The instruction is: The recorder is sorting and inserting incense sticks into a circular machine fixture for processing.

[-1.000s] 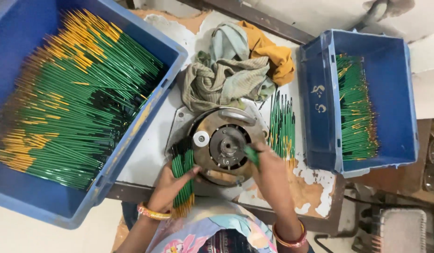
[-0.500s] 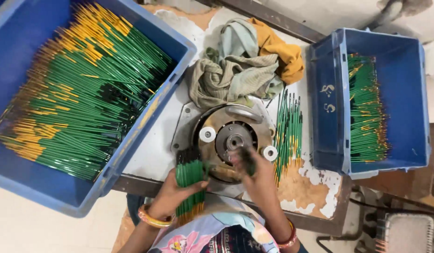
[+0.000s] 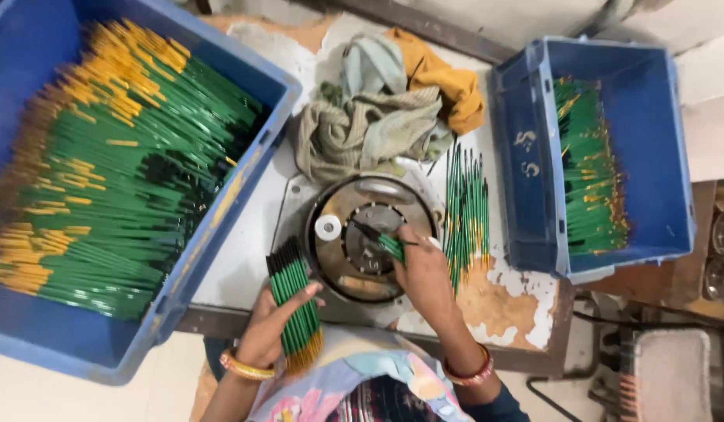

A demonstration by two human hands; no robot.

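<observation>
Single green pencil (image 3: 391,245), dark tip leading, is pressed at an angle into the centre of the round metal machine head (image 3: 367,238). The right hand (image 3: 424,273) is closed around its back end, fingers pinched on the shaft. A small white disc (image 3: 328,227) sits on the machine's ring, just left of the centre.

Left hand (image 3: 272,328) is wrapped around a bundle of green pencils (image 3: 293,309), dark ends fanned upward, yellow ends down toward the lap. Grip looks loose at the thumb; the fan is uneven.

Beside the machine, on the right, a loose row of green pencils (image 3: 467,211) lies on the worn table (image 3: 244,250), close to the right wrist. Behind the machine, a heap of crumpled cloths (image 3: 377,117), grey-green and orange. Large blue crate (image 3: 221,227) on the left, packed with green pencils with yellow ends; smaller blue crate (image 3: 534,195) on the right, partly filled with the same.

Risks, as I judge them: fingertips are very near the machine's centre, so a slip forward could bring them onto it. The pencil enters tilted and could snap or mark badly. The loosely held bundle could slide and spill. The cloths lie near the machine's rim and could catch.
</observation>
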